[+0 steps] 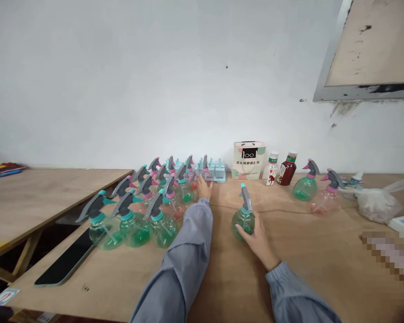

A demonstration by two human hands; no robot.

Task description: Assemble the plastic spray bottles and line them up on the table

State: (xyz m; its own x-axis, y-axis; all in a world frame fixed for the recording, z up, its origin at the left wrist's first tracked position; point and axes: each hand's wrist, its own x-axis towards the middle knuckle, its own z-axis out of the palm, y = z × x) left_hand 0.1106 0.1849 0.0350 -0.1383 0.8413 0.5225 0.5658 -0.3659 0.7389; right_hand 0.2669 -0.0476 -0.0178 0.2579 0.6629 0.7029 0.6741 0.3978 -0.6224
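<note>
My right hand [260, 237] is wrapped round the body of a green spray bottle [239, 220] with a grey and turquoise trigger head, which stands upright on the table. Farther off, my left hand [204, 188] grips the lower part of a spray bottle [206, 172] with a grey head and pinkish collar, at the back end of a group. To the left of my left arm stand several green and pink round spray bottles [134, 229] in close rows, their heads mostly turned alike. The left fingers partly hide the bottle they hold.
Behind the group is a pale blue rack-like set [219, 171]. A paper bag [248, 166] and two drink bottles [287, 170] stand by the wall. At right are two more spray bottles [305, 187] and a plastic bag [379, 205]. A phone [67, 260] lies left, near the table edge.
</note>
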